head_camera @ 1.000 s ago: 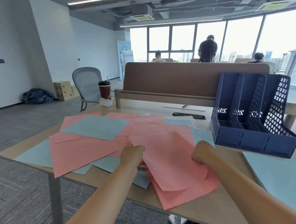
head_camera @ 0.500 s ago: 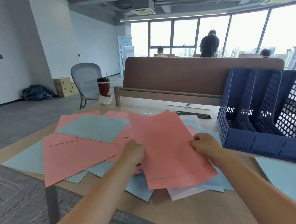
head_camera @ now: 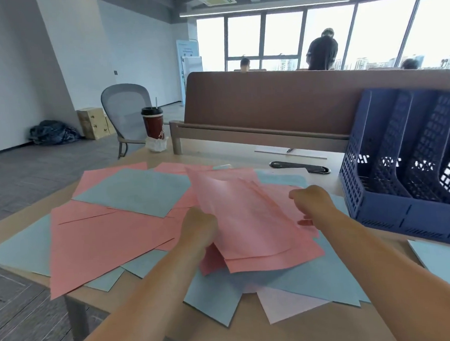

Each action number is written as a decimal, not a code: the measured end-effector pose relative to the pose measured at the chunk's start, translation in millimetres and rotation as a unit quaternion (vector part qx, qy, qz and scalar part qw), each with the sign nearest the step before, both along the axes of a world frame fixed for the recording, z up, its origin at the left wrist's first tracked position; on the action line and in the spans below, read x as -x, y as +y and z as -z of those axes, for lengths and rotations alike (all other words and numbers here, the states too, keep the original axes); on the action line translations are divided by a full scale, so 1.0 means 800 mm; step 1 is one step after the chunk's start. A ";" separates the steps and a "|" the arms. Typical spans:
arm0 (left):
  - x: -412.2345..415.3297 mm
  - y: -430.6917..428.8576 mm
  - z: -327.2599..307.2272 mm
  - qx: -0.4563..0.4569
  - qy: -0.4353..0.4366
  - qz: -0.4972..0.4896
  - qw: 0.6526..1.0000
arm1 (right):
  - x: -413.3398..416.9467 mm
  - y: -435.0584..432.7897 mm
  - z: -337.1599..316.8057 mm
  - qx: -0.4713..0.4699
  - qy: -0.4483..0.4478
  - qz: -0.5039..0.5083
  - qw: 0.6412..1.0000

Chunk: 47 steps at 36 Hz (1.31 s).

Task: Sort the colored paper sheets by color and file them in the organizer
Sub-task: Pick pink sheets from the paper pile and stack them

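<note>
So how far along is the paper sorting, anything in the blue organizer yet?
Barely started. Nothing looks filed: the visible slots of the dark blue perforated plastic organizer look empty. In hand: the left hand and right hand grip a stack of pink paper sheets. Remaining: loose pink sheets and light blue paper sheets lie mixed across the wooden table.

Salmon-pink sheets [head_camera: 247, 221] fill the centre of the frame, mixed with light blue sheets [head_camera: 136, 190]. One pale lilac sheet [head_camera: 285, 305] shows at lower centre. The organizer [head_camera: 403, 208] at right is navy, latticed with holes. The table [head_camera: 279, 331] is light wood, and the cup [head_camera: 153, 124] at upper left is dark red with a black lid.
</note>
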<state>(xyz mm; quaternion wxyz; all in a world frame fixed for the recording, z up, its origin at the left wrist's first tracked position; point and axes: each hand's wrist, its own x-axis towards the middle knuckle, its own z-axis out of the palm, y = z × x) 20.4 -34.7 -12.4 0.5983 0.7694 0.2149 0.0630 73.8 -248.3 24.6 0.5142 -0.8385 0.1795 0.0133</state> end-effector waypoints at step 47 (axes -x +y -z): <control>0.020 -0.026 -0.019 -0.065 -0.028 0.015 0.997 | -0.008 -0.034 0.028 0.016 -0.021 0.063 0.998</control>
